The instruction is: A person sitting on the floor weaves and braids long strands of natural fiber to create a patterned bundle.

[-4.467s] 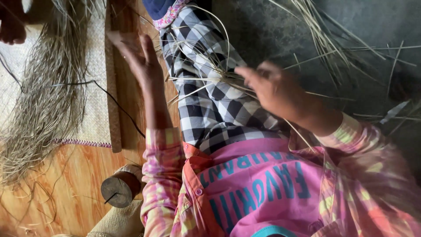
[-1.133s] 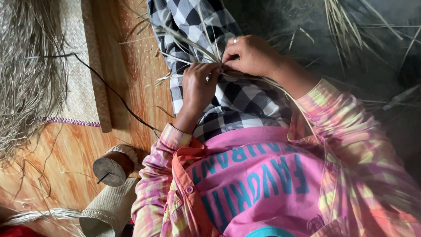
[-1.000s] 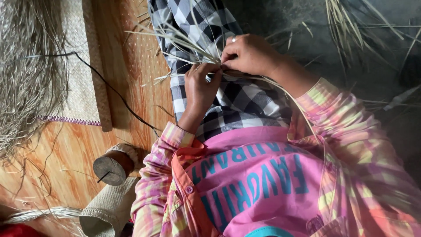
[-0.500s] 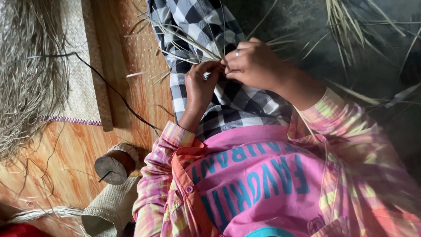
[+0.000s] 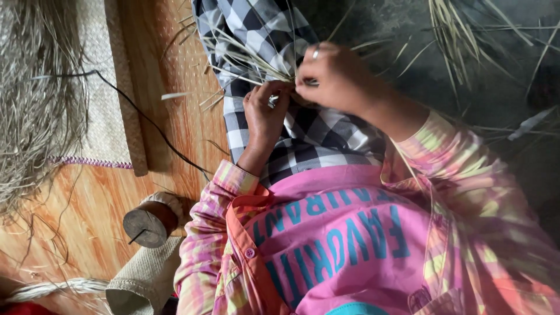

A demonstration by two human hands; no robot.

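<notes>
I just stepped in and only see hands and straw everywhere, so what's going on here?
A seated person is working pale straw strips over their lap, on a black-and-white checked cloth. The left hand and the right hand meet at one spot, both pinching the strips where they gather, with loose ends fanning away. A pile of dry fibre lies on a woven mat to the left, and a wooden spool sits on the floor beside it.

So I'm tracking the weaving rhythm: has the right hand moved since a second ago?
Yes. The right hand has edged up the checked cloth, away from the pink shirt.
</notes>
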